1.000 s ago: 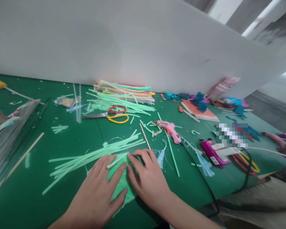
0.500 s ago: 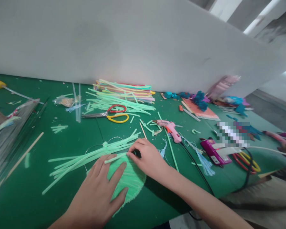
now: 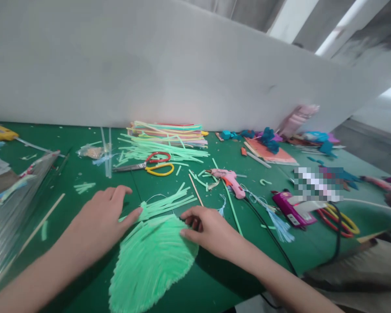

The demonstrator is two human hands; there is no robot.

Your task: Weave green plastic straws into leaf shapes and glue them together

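A light green leaf-shaped fringed piece (image 3: 150,261) is lying flat on the green bench (image 3: 84,278), near its front edge. The left hand (image 3: 99,221) is resting with its grip spread, thumb touching a bundle of green strips (image 3: 164,202) at the piece's upper tip. The right hand (image 3: 208,228) is pressing its thumb on the piece's upper right edge (fingers curled; whether they are pinching anything, I cannot tell). Scissors (image 3: 150,164) and a pink glue gun (image 3: 230,180) are lying further back.
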